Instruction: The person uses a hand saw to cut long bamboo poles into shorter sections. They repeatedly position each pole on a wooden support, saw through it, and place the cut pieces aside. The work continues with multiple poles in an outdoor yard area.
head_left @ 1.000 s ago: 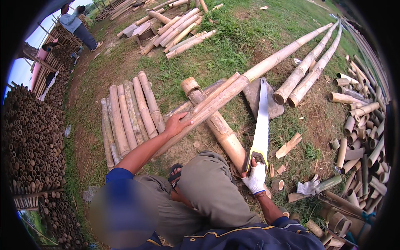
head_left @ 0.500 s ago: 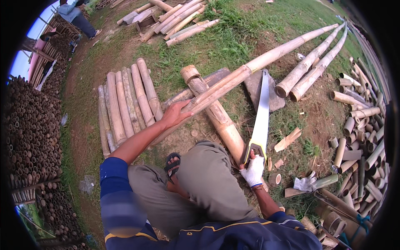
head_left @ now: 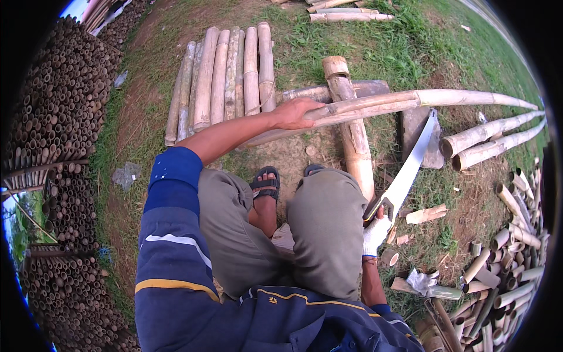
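Note:
My bare left hand (head_left: 296,113) is closed round a long bamboo pole (head_left: 387,102), near its left part. The pole lies across a thicker bamboo log (head_left: 358,146), which has a cut-out near its far end. In a white glove, my right hand (head_left: 375,236) grips the handle of a handsaw (head_left: 409,167). The saw's bright blade points up and away, its tip near a flat stone slab (head_left: 412,126). Blade and pole look apart. To the left of the log, several cut bamboo lengths (head_left: 226,76) lie side by side.
Two more long poles (head_left: 487,141) lie at the right. Below them is a heap of short bamboo offcuts (head_left: 516,252). A pale cloth-like thing (head_left: 421,281) rests on a bamboo piece. Tall stacks of bamboo (head_left: 64,88) line the left. My sandalled foot (head_left: 265,188) is between.
The view has turned and tipped downward, so the ground things appear shifted and rotated. My left hand stays on the pole and my right hand still holds the handsaw.

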The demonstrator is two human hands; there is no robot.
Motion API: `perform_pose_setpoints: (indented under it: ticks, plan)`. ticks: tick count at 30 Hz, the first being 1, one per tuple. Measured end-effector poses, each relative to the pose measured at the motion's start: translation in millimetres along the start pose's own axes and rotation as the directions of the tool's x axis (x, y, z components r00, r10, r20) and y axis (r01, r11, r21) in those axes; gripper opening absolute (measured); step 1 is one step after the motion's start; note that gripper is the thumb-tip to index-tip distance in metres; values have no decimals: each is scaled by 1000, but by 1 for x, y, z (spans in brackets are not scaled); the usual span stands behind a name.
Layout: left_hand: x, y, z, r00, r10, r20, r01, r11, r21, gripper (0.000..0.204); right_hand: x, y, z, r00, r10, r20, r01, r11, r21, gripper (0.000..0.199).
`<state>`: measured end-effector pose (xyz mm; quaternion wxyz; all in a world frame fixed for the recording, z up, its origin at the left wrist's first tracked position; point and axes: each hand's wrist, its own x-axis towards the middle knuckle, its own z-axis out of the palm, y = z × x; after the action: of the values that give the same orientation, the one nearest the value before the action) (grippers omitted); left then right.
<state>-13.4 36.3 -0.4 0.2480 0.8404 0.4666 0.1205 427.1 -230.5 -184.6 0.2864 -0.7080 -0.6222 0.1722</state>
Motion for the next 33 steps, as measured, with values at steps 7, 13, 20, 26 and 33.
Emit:
perform_pose_setpoints:
  ticks: [7,13,20,26,33]
  plan:
    - [-5,9,-16,989,-122,-86,121,992,-21,55,5,-47,-39,974,-211,-87,198,971,-135,94]
    - [-16,2,-14,975,-194,-108,184,978,-95,52,6,-42,-43,973,-222,-59,211,965,-157,101]
    - [-23,31,6,994,-100,-36,106,964,242,94,0,-37,-45,984,-177,-19,172,971,-168,103]
    - [-33,1,9,957,-279,81,264,952,154,107,3,-44,-44,972,-227,-55,217,965,-148,101]
    - [-63,19,-34,916,-330,229,333,943,27,94,7,-44,-47,975,-222,-29,217,969,-118,96]
